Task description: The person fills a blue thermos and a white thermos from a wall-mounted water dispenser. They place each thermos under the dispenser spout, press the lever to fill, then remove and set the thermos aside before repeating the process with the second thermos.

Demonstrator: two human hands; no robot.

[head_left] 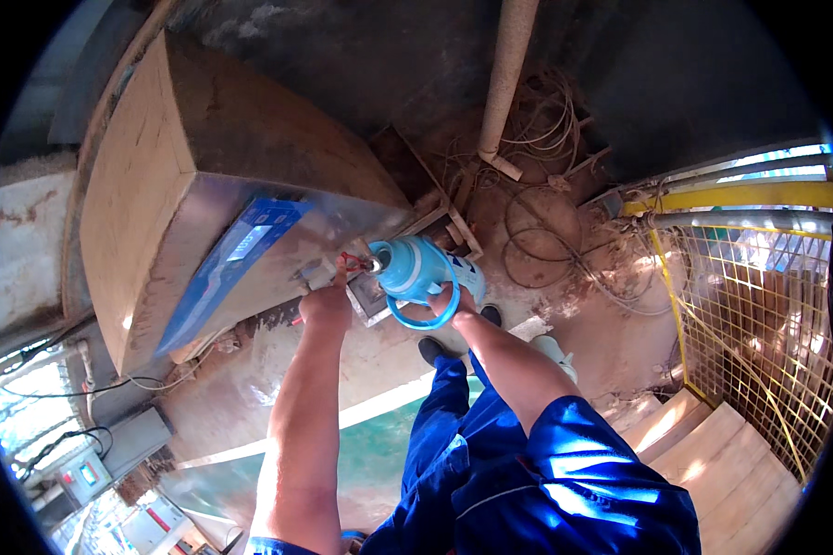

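Light-blue jug [407, 268], in head view, tilted, mouth just beside red-handled tap [350, 263] on metal dispenser [137, 217]. Right hand [452, 302]: grip clamped on loop handle [421, 324]. Left hand [326, 307] at tap; can't tell if clamped. Spill possible if right wrist sags, pulling mouth off-line.

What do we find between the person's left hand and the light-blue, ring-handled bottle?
In the head view, a small red fitting lies between the left hand and the bottle's open end, close to both.

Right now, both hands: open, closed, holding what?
Left hand: at the red handle; grip can't be told.
Right hand: closed, holding the light-blue jug.
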